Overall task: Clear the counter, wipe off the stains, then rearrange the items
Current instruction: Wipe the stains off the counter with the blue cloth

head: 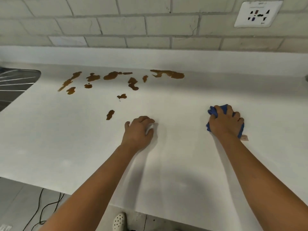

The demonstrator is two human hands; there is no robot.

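Several brown stains point(115, 75) spread across the far half of the white counter point(50, 139), from left of centre to the right of centre; one stain point(110, 114) lies just left of my left hand. My right hand point(225, 121) grips a bunched blue cloth point(212, 110) and presses it on the counter at the right. My left hand point(139, 130) rests on the counter near the middle with its fingers curled round something small and white point(150, 128); what it is cannot be told.
A steel sink point(15, 85) sits at the far left edge. A tiled wall with a white socket plate point(258, 14) rises behind the counter. Below the front edge lie black cables point(43, 209) on the floor and a white perforated shoe point(119, 221).
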